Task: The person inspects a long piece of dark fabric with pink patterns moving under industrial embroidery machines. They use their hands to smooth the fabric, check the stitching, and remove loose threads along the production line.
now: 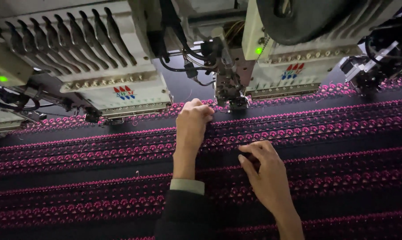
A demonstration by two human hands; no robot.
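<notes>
- Left hand (193, 126) reaches toward the far edge, fingers curled closed, pinching the dark fabric (99, 182) just below the embroidery head (229, 91).
- Right hand (265, 171) rests mid-fabric, fingers bent, pinching cloth.
- Several pink embroidered rows (325, 129) look finished; stitching sits at the far rows.

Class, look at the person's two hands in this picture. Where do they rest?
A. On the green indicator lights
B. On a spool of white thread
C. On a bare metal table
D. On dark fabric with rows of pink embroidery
D: both the left hand and the right hand lie on the dark fabric striped with pink embroidered rows, below the embroidery machine heads.
</notes>
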